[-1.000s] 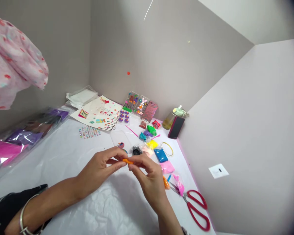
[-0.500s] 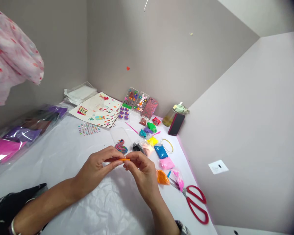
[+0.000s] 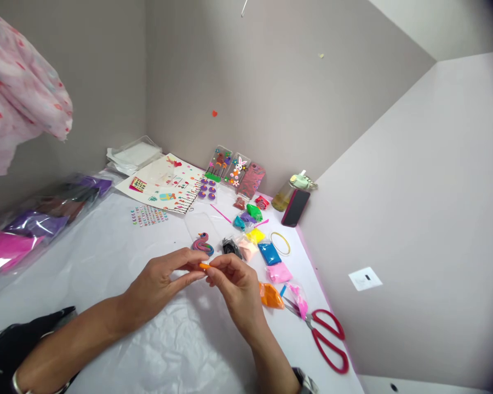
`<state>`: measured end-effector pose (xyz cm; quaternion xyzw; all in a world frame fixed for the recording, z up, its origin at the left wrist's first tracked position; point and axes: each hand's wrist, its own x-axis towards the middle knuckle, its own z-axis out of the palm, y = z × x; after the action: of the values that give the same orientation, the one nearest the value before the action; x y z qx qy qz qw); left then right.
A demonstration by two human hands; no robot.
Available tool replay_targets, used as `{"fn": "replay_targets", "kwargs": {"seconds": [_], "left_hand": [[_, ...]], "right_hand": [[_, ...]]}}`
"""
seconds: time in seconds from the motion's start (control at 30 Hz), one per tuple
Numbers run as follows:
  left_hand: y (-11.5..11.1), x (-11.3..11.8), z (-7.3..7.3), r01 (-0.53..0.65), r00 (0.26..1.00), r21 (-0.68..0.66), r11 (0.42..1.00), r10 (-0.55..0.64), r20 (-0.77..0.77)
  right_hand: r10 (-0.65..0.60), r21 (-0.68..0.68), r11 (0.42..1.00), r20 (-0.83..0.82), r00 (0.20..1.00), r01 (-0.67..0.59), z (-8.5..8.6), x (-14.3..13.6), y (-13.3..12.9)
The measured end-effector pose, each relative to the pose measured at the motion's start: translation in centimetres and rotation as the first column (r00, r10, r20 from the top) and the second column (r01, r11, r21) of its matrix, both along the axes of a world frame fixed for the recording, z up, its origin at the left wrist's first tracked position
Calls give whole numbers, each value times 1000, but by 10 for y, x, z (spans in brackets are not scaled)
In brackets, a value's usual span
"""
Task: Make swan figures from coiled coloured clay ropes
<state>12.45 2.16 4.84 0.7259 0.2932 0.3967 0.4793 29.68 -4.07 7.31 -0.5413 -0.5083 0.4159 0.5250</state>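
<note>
A small orange piece of clay (image 3: 204, 266) is pinched between the fingertips of both hands, above the white sheet (image 3: 181, 334). My left hand (image 3: 162, 276) grips it from the left with thumb and fingers. From the right, my right hand (image 3: 235, 284) holds its other side. Just beyond the fingertips lies a coiled swan shape (image 3: 203, 244) in pink and blue, on a clear case. A black clay packet (image 3: 231, 248) is right of the swan, and an orange packet (image 3: 271, 296) sits beside my right hand.
Red-handled scissors (image 3: 329, 342) lie at the right edge near a pink packet (image 3: 299, 300). Blue (image 3: 269, 253) and yellow packets (image 3: 255, 236), a bangle (image 3: 280, 243), a phone (image 3: 296, 208) and a bottle (image 3: 285, 194) stand farther back. Large bags (image 3: 36, 224) line the left; a decorated sheet (image 3: 160, 183) lies behind.
The orange piece has shifted slightly left and shows a shorter shape between the fingertips. Both hands stay in nearly the same place.
</note>
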Motion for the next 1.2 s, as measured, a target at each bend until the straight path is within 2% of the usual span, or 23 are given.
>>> {"fn": "replay_targets", "kwargs": {"seconds": [0.13,0.2,0.23,0.3,0.4,0.47,0.5,0.57,0.7,0.9,1.13,1.2], "left_hand": [[3,-3,5,25,999,98,995,-22,-25],[7,-6,9,-33,999,63,997,36,-37],[10,-7,11,-75,996,30,997,76,-36],[15,-11,13,-151,988,-59,987,151,-16],[21,-16,12,-204,976,-161,966,214,41],[23,-18,12,-200,976,-180,963,212,50],[24,-19,12,-194,978,-180,964,204,41],[24,-20,12,-180,983,-169,969,186,15],[25,-19,10,-183,983,-154,971,184,-8],[25,-17,8,-178,984,-149,973,181,5],[24,-18,10,-169,985,-115,979,163,-64],[25,-19,8,-176,983,-108,978,169,-73]], "right_hand": [[41,-21,999,24,999,-41,-2,4,1],[-30,7,1000,188,982,30,2,11,2],[-75,32,997,311,947,68,5,15,3],[-102,78,995,582,807,69,11,20,7],[-22,58,997,868,497,-57,16,21,17],[12,21,995,948,317,-101,13,16,26],[17,11,994,966,257,-105,9,14,31],[10,9,995,981,192,-96,1,9,39],[-3,16,997,985,175,-75,-11,6,46],[7,8,996,985,173,-90,-16,7,48],[-18,41,993,979,202,-110,-18,11,50],[-47,73,992,969,242,-99,-20,12,50]]}}
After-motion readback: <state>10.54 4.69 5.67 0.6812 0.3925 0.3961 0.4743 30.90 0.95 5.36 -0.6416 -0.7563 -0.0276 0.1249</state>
